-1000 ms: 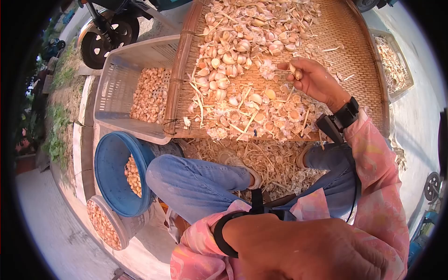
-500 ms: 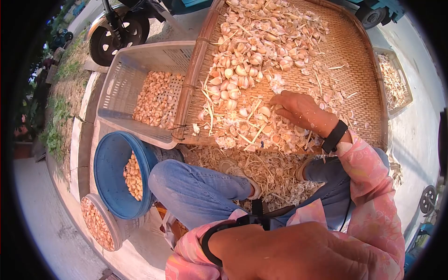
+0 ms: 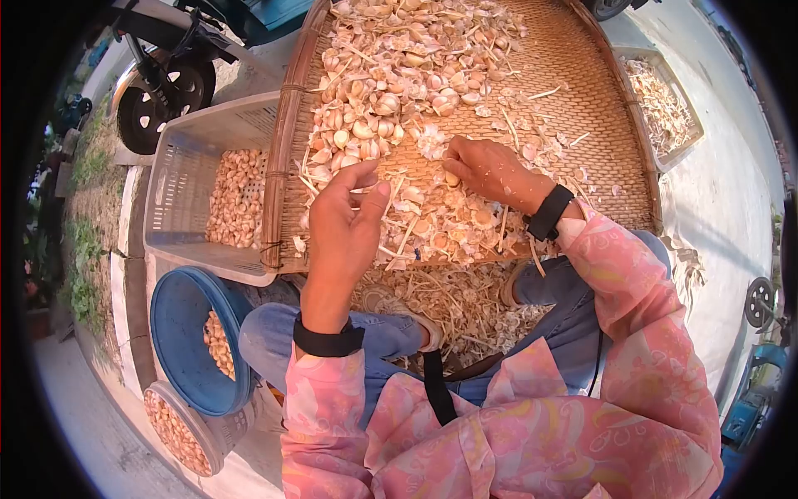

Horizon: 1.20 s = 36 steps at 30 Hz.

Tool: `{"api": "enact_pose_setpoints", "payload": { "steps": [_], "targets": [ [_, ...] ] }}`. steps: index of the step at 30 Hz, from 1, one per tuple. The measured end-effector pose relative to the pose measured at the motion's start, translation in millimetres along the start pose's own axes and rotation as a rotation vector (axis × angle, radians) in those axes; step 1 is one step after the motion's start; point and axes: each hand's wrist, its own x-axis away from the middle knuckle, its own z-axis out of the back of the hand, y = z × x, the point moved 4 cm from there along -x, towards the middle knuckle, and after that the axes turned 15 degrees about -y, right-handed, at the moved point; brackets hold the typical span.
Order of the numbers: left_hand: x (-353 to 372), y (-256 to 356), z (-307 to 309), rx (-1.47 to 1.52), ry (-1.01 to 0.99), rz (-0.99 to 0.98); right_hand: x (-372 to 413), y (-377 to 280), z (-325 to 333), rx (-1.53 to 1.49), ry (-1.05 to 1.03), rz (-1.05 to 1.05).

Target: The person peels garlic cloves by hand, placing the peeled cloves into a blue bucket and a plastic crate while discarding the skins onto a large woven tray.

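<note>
Right hand point(image 3: 492, 170): lowered onto the woven bamboo tray point(image 3: 285, 166), palm down, fingers curled narrow, the tips closed on a single garlic clove point(image 3: 453, 178) at the near edge of the garlic pile point(image 3: 374, 125). One second ago this hand was raised clear of the tray with a clove pinched in it; half a second ago it had already dropped to the pile.

Left hand point(image 3: 345, 224): extended forward over the near rim of the tray, held above it, thumb and forefinger apart, the other fingers loosely spread. Nothing is visible in its grasp. In both earlier views it lay close under the camera, well back from the tray.

Meaning for the work: both hands are now over the same part of the pile, near each other but apart. Judged from this, one clove has been dealt with and a fresh one is being taken up, with the left hand brought in to assist.

Surroundings: a plastic crate point(image 3: 170, 195) of cleaned cloves sits just beside the tray on the left. A blue bucket point(image 3: 179, 320) and a white bucket point(image 3: 212, 424) stand nearer the person. Husks and stems point(image 3: 453, 303) cover the ground between the feet.
</note>
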Motion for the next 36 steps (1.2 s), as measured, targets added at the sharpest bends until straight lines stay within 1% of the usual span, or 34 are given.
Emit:
{"api": "enact_pose_setpoints", "payload": {
  "steps": [1,2,4,6,8,9,11,12,14,15,18,21,22,24,25,26,27,28,30,31,32,33,35,36],
  "targets": [
    [-16,-2,-24,-0.027,-0.024,0.018,3,-4,1,0.043,-0.025,0.0],
    [-32,-7,-41,-0.189,-0.003,-0.089,6,-7,0,0.084,-0.049,0.0],
    [-61,-17,-65,-0.488,-0.054,-0.126,13,-13,-2,0.119,-0.057,0.033],
    [-80,-23,-77,-0.524,-0.139,-0.17,12,-11,-6,0.169,-0.031,0.04],
    [-89,-25,-84,-0.561,-0.199,-0.191,12,-2,-3,0.118,-0.037,0.022],
    [-88,-28,-85,-0.437,-0.246,-0.141,14,1,-3,0.088,-0.04,0.01],
    [-81,-26,-84,-0.185,-0.324,-0.04,20,3,-2,-0.072,0.026,0.128],
    [-77,-21,-79,-0.205,-0.295,-0.075,21,3,0,-0.148,0.058,0.189],
    [-65,-12,-71,-0.24,-0.241,-0.137,25,-1,2,-0.234,0.054,0.272],
    [-59,-9,-70,-0.129,-0.229,-0.111,27,-5,5,-0.279,0.051,0.312],
    [-48,-5,-66,0.182,-0.155,-0.056,35,-16,19,-0.413,-0.044,0.358],
    [-41,-4,-60,0.406,-0.142,-0.026,41,-32,25,-0.801,-0.173,0.347],
    [-38,-3,-56,0.368,-0.227,0.027,38,-32,24,-0.872,-0.178,0.36],
    [-28,-5,-44,-0.095,-0.085,-0.037,34,-27,19,-1.018,-0.184,0.38],
    [-23,-5,-40,-0.324,-0.012,-0.072,32,-21,19,-1.134,-0.173,0.346],
    [-13,6,-37,-0.533,0.041,-0.189,30,-16,20,-1.252,-0.163,0.309],
    [-6,10,-37,-0.304,0.031,-0.159,28,-13,19,-1.373,-0.154,0.269],
    [0,14,-39,-0.075,0.021,-0.125,27,-12,19,-1.512,-0.139,0.295],
    [9,21,-46,0.413,-0.005,-0.02,26,-19,18,-1.548,-0.127,0.311],
    [8,14,-56,0.746,-0.085,0.076,25,-24,18,-1.565,-0.123,0.323],
    [7,5,-68,1.08,-0.163,0.171,25,-33,17,-1.513,-0.16,0.396],
    [8,-2,-81,1.415,-0.242,0.263,28,-46,17,-1.212,-0.189,0.44],
    [13,-12,-90,1.707,-0.202,0.111,39,-76,18,-0.611,-0.229,0.509],
    [17,-19,-93,1.851,-0.185,0.031,45,-90,21,-0.589,-0.303,0.539]
  ]
}}
